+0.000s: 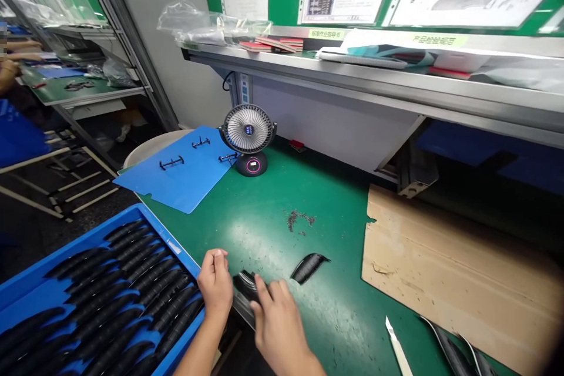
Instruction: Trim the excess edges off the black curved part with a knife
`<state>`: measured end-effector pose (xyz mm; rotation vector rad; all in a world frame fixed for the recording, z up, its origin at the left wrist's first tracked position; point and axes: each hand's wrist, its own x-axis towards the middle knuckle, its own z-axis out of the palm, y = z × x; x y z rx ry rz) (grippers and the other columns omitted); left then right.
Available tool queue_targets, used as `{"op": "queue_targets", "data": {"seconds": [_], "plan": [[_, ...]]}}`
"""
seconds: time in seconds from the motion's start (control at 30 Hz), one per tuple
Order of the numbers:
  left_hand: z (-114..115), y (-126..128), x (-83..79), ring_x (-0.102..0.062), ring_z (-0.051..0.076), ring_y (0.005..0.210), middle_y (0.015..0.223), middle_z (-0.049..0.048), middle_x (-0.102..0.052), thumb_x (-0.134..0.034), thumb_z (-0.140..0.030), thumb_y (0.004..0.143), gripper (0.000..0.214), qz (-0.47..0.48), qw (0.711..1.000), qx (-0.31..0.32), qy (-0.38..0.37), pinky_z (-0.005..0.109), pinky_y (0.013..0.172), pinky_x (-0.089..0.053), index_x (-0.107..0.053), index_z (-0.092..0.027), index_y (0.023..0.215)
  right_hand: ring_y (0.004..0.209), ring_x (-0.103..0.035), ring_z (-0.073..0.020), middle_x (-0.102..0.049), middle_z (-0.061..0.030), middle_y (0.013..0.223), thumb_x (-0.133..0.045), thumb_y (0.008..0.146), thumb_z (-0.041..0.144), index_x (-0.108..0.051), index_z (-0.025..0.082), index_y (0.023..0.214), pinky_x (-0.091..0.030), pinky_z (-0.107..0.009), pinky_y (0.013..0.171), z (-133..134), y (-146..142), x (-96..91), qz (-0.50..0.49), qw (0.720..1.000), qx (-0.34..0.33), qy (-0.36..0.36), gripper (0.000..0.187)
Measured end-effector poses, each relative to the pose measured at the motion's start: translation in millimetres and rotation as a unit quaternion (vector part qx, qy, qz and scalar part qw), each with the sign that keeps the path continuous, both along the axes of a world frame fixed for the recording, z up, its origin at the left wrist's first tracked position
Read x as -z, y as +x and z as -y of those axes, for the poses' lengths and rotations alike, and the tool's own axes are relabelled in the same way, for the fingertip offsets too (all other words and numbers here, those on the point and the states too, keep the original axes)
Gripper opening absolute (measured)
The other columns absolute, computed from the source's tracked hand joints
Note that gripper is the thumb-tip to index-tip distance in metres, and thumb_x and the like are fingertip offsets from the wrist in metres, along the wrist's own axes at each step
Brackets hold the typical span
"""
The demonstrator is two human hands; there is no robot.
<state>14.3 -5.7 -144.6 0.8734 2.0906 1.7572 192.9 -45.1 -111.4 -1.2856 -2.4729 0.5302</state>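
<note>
My left hand (pixel 215 282) is closed in a loose fist above the bench edge, left of a black curved plastic part (pixel 245 285). Whether anything small is inside that fist is hidden. My right hand (pixel 279 320) has its fingers on the right end of this same part, which lies at the front edge of the green bench; its thumb side is partly out of sight. A second black curved plastic part (pixel 309 268) rests on the bench just beyond my right hand.
At left, a blue tray (pixel 185 258) holds rows of similar black parts. A small fan (pixel 249 129) stands behind, beside a blue sheet (pixel 189 188) bearing thin black pieces. Dark shavings (pixel 297 220) dot the bench. Rightward lie a white-handled knife (pixel 396 343) and cardboard (pixel 440 270).
</note>
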Motion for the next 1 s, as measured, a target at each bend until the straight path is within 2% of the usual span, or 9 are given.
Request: {"op": "queue_targets", "data": {"seconds": [0.1, 0.23, 0.33, 0.43, 0.53, 0.63, 0.77, 0.87, 1.0], "plan": [[1, -5, -10.4, -0.037, 0.011, 0.045, 0.055, -0.0069, -0.033, -0.034, -0.045, 0.094, 0.032, 0.006, 1.0, 0.012, -0.007, 0.023, 0.042, -0.031, -0.046, -0.02, 0.08, 0.085, -0.054, -0.026, -0.056, -0.0083, 0.093, -0.046, 0.091, 0.017, -0.04, 0.022, 0.139, -0.054, -0.037, 0.068, -1, 12, -4.4, -0.035, 0.999, 0.008, 0.02, 0.049], [-1, 15, -34.1, -0.055, 0.018, 0.066, 0.07, 0.0003, -0.053, -0.043, -0.047, 0.09, 0.03, -0.054, 0.986, 0.147, -0.057, 0.029, 0.059, -0.046, -0.059, -0.022, 0.086, 0.081, -0.053, -0.0238, -0.056, -0.0073, 0.09, -0.046, 0.096, 0.027, -0.035, 0.026, 0.141, -0.05, -0.035, 0.065, 2, 98, -3.7, -0.059, 0.98, 0.17, 0.088, 0.046], [-10, 53, -46.3, -0.053, 0.027, 0.107, 0.107, 0.0056, -0.061, -0.049, -0.044, 0.087, 0.026, -0.132, 0.925, 0.341, -0.099, 0.04, 0.087, -0.048, -0.068, -0.03, 0.098, 0.091, -0.054, -0.0251, -0.06, -0.0072, 0.101, -0.046, 0.092, 0.015, -0.055, 0.028, 0.119, -0.048, -0.038, 0.072, 0, 145, -4.1, -0.009, 0.974, 0.207, 0.088, 0.031], [-20, 92, -44.8, -0.038, 0.034, 0.126, 0.133, 0.0045, -0.05, -0.048, -0.041, 0.087, 0.029, -0.2, 0.861, 0.446, -0.139, 0.054, 0.096, -0.041, -0.067, -0.038, 0.11, 0.1, -0.054, -0.0259, -0.063, -0.004, 0.107, -0.043, 0.084, 0.001, -0.063, 0.029, 0.101, -0.045, -0.041, 0.077, -9, 144, -5.6, 0.025, 0.977, 0.207, 0.044, 0.038], [-22, 116, -35.4, -0.032, 0.039, 0.128, 0.143, 0.0036, -0.042, -0.043, -0.042, 0.089, 0.034, -0.244, 0.823, 0.483, -0.171, 0.065, 0.096, -0.037, -0.064, -0.04, 0.117, 0.113, -0.051, -0.0284, -0.063, -0.0003, 0.117, -0.043, 0.08, -0.001, -0.064, 0.031, 0.102, -0.041, -0.05, 0.087, -15, 125, -9.1, 0.017, 0.973, 0.229, 0.03, 0.044], [-16, 124, -28.9, -0.033, 0.039, 0.127, 0.143, 0.0027, -0.042, -0.041, -0.044, 0.09, 0.036, -0.297, 0.794, 0.499, -0.18, 0.064, 0.093, -0.039, -0.062, -0.043, 0.119, 0.12, -0.047, -0.0284, -0.059, 0.0013, 0.126, -0.042, 0.084, 0.005, -0.06, 0.033, 0.113, -0.038, -0.054, 0.096, -6, 127, -13.5, 0.0, 0.966, 0.256, 0.031, 0.044], [-12, 125, -28.2, -0.042, 0.037, 0.118, 0.134, 0.006, -0.051, -0.041, -0.05, 0.088, 0.038, -0.365, 0.794, 0.465, -0.14, 0.059, 0.09, -0.045, -0.065, -0.037, 0.114, 0.109, -0.055, -0.0233, -0.061, -0.0064, 0.116, -0.039, 0.097, 0.026, -0.057, 0.025, 0.119, -0.049, -0.037, 0.087, 29, 186, -17.3, -0.046, 0.898, 0.434, 0.058, 0.029], [-22, 126, -28.3, -0.053, 0.032, 0.109, 0.119, 0.0078, -0.059, -0.042, -0.058, 0.084, 0.043, -0.331, 0.765, 0.52, -0.185, 0.046, 0.083, -0.052, -0.069, -0.033, 0.107, 0.087, -0.062, -0.0232, -0.063, -0.0107, 0.105, -0.04, 0.098, 0.041, -0.059, 0.018, 0.113, -0.052, -0.034, 0.069, 51, 248, -19.0, -0.036, 0.824, 0.562, 0.062, 0.034], [-38, 135, -28.5, -0.061, 0.03, 0.1, 0.107, 0.0085, -0.065, -0.044, -0.059, 0.079, 0.047, -0.339, 0.727, 0.541, -0.253, 0.042, 0.083, -0.053, -0.071, -0.028, 0.103, 0.076, -0.061, -0.0264, -0.063, -0.0115, 0.085, -0.054, 0.092, 0.032, -0.066, 0.013, 0.098, -0.05, -0.037, 0.065, 48, 287, -19.8, -0.005, 0.808, 0.586, 0.055, 0.023]]}}
